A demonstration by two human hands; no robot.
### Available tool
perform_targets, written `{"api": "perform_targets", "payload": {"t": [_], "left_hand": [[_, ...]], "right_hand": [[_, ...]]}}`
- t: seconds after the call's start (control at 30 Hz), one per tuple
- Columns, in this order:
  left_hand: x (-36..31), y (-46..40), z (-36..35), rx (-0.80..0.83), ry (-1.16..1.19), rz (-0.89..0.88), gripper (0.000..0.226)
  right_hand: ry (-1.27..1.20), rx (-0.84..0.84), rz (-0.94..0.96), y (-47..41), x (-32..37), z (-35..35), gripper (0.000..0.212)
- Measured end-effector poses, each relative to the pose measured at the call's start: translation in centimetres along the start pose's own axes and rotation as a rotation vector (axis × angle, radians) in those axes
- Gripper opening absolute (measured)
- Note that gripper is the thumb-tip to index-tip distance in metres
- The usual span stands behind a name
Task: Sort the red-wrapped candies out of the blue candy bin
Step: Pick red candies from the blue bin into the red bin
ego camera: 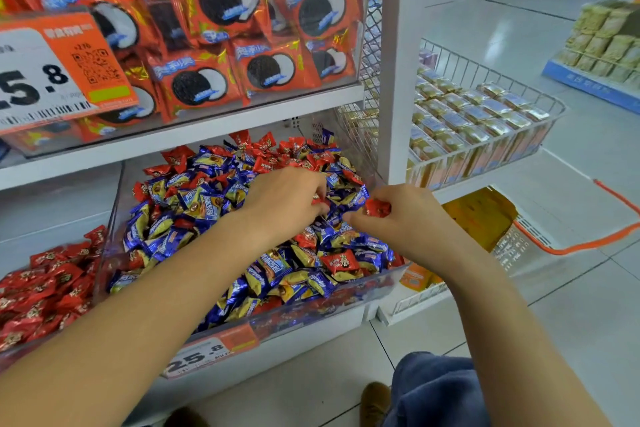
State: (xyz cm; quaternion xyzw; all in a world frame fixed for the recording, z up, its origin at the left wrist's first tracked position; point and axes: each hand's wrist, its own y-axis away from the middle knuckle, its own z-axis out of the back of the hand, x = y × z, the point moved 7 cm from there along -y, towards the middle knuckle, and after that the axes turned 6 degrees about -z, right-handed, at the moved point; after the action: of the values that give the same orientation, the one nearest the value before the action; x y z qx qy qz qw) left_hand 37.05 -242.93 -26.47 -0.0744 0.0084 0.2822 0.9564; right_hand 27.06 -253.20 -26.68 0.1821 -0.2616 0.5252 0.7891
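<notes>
From the head view, our left hand [287, 198] pinches 1 red candy [317, 199] in the blue candy bin [242, 319]; our right hand [412, 218] grips another candy [377, 208]. Many red ones remain among the blue, so we judge sorting far from done.

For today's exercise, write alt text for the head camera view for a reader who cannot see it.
Two bare hands reach into a clear bin of blue-wrapped candies; the right hand holds a red candy, and the left hand pinches another. A bin of red candies sits left.
</notes>
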Motion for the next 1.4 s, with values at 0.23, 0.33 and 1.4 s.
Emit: {"api": "perform_targets", "payload": {"t": [0.23, 0.33, 1.4], "left_hand": [[2.0, 3.2, 2.3, -0.12, 0.296, 0.03, 0.024], [2.6, 4.3, 2.7, -0.121, 0.322, 0.044, 0.036], [12.9, 20.1, 5.8, -0.379, 1.069, 0.492, 0.008]], "right_hand": [[0.133, 0.321, 0.117, 1.2, 1.0, -2.8, 0.022], [0.316, 0.318, 0.119, 1.2, 1.2, -3.9, 0.037], [-0.837, 0.419, -0.065, 3.0, 12.5, -5.1, 0.031]]}}
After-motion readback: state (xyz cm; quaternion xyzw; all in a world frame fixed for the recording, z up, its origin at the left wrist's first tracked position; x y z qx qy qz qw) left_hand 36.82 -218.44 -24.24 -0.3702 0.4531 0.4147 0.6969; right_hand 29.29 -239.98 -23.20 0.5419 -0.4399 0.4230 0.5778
